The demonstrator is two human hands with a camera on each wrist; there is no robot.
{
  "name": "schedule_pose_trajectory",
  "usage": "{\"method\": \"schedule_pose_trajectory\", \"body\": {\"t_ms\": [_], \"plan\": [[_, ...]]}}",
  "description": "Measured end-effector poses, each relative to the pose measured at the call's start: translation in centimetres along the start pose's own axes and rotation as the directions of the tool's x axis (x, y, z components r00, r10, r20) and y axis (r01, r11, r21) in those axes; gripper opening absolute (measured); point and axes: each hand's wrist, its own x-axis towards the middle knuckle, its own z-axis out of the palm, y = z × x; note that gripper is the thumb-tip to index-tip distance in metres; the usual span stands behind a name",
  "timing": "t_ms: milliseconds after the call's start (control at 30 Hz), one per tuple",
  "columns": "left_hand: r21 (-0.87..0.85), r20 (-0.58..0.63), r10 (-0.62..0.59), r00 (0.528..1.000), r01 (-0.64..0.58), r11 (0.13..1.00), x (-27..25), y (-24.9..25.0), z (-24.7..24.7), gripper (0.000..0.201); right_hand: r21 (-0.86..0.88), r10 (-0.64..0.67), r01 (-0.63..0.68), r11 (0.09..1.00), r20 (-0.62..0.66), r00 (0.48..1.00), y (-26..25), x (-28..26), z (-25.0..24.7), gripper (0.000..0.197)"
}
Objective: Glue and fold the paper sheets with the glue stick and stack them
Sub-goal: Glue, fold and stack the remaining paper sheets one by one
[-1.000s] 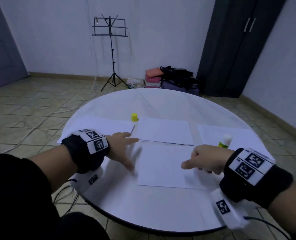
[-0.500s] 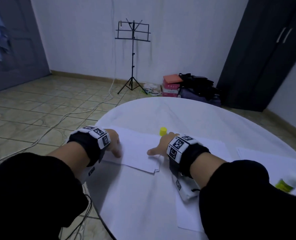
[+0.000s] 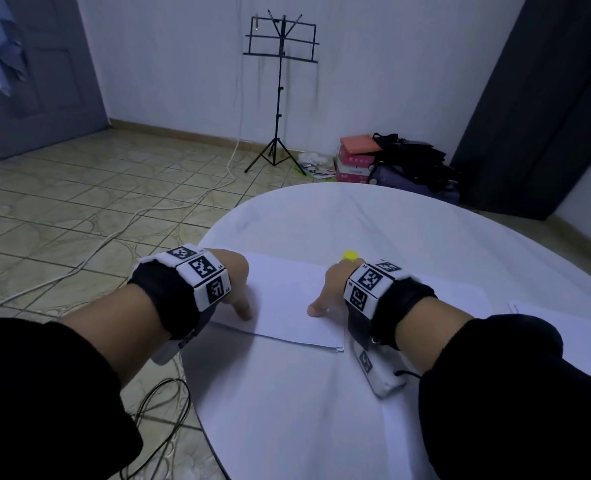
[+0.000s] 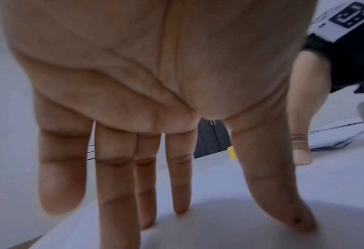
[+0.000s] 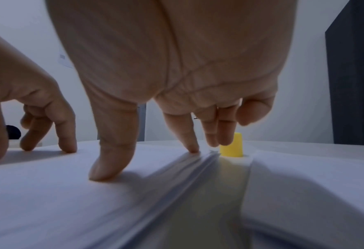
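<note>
A stack of folded white paper sheets (image 3: 287,299) lies at the left side of the round white table (image 3: 373,220). My left hand (image 3: 236,285) presses straight fingertips (image 4: 117,219) on the stack's left part. My right hand (image 3: 328,289) rests thumb and fingertips (image 5: 110,161) on the stack's right part, close to its layered edge (image 5: 187,170). Neither hand grips anything. A yellow glue-stick cap (image 3: 350,255) stands upright just beyond my right hand, also seen past the stack (image 5: 232,145). The glue stick's body is out of sight.
More white sheets lie under my right forearm (image 3: 460,292) and at the right edge (image 3: 546,313). The table's rim (image 3: 197,393) runs close beside my left arm. On the floor are cables (image 3: 155,410), a music stand (image 3: 280,98), boxes and bags (image 3: 391,161).
My view has swung left. Both hands left the middle sheet and came down on the left stack, where they have stayed for the last half second. The glue stick went out of view.
</note>
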Motion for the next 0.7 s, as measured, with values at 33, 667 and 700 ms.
{"method": "schedule_pose_trajectory", "body": {"t_ms": [33, 667, 700], "plan": [[0.0, -0.002, 0.003, 1.0, -0.003, 1.0, 0.0, 0.0, 0.0, 0.067, -0.009, -0.001, 0.001, 1.0, 0.013, 1.0, -0.1, 0.1, -0.1, 0.048], [-0.018, 0.003, 0.004, 1.0, -0.004, 1.0, 0.6, 0.1, 0.1, 0.068, 0.052, 0.004, -0.004, 0.999, 0.009, 1.0, 0.4, 0.8, 0.7, 0.049], [-0.016, 0.004, 0.002, 1.0, -0.002, 1.0, 0.6, 0.1, 0.1, 0.068, 0.052, 0.006, -0.007, 0.999, 0.003, 1.0, 0.5, 0.8, 0.8, 0.049]]}}
